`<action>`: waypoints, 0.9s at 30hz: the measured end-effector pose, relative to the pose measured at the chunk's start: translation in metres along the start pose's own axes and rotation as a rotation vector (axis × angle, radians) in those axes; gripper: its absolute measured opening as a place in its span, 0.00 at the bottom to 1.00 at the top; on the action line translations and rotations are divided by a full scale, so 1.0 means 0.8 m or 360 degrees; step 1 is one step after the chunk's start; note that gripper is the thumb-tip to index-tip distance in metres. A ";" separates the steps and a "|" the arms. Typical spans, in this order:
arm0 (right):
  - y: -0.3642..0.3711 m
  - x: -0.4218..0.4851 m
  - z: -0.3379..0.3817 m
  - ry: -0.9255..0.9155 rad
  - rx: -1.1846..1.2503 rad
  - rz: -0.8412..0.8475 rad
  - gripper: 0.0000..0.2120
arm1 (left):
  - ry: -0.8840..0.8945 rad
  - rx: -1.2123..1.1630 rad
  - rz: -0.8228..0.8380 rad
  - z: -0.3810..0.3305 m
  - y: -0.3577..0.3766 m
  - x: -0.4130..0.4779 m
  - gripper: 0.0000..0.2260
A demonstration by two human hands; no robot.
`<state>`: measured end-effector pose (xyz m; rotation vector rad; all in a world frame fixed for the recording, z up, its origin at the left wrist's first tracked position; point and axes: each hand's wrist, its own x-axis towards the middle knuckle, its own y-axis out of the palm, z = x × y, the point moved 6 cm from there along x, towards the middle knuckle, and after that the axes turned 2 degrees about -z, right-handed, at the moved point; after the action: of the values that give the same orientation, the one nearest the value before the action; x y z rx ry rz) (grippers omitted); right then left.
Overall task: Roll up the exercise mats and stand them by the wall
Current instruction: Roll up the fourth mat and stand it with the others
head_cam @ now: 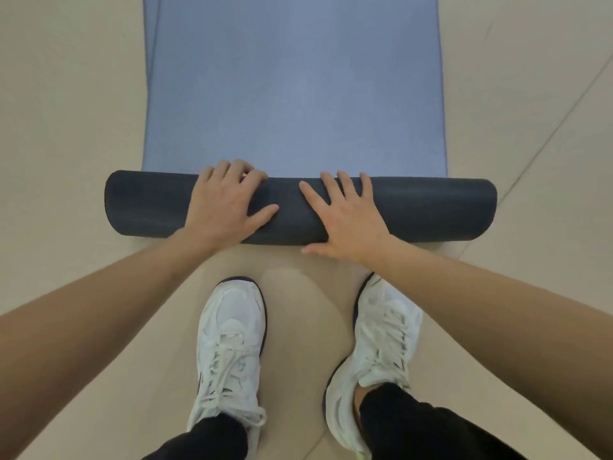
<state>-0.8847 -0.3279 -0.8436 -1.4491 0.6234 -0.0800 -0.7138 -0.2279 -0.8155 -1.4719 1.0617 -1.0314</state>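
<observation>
A blue exercise mat (pixel 293 84) lies flat on the floor and runs away from me to the top of the view. Its near end is wound into a dark grey roll (pixel 431 210) that lies crosswise in front of my feet. My left hand (pixel 225 204) presses on top of the roll left of centre, its fingers curled over the far side. My right hand (pixel 348 217) lies flat on the roll right of centre, fingers spread, thumb down at the roll's near edge. A second mat edge peeks out along the blue mat's left side.
Beige tiled floor (pixel 66 127) surrounds the mat on both sides. My two white sneakers (pixel 232 343) stand just behind the roll, and black trouser legs show at the bottom. No wall is in view.
</observation>
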 end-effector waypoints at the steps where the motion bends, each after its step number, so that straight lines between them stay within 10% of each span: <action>1: -0.002 0.008 -0.007 -0.0024 0.0025 0.0035 0.55 | 0.0068 -0.0020 -0.0042 -0.010 0.000 -0.014 0.31; 6: -0.020 0.040 -0.023 -0.0093 0.0231 0.0272 0.54 | 0.0057 0.0189 0.0316 -0.022 0.035 -0.036 0.53; 15: -0.083 -0.045 -0.058 -0.0206 0.0134 0.0313 0.42 | 0.0019 -0.0013 0.0256 -0.004 0.023 0.015 0.43; 27: -0.050 -0.045 -0.039 0.0056 0.0173 -0.0126 0.50 | -0.0059 -0.0433 0.1074 -0.033 0.005 0.038 0.26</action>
<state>-0.9161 -0.3471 -0.7935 -1.3691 0.5815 -0.1990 -0.7320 -0.2639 -0.8139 -1.1873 1.5693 -0.3895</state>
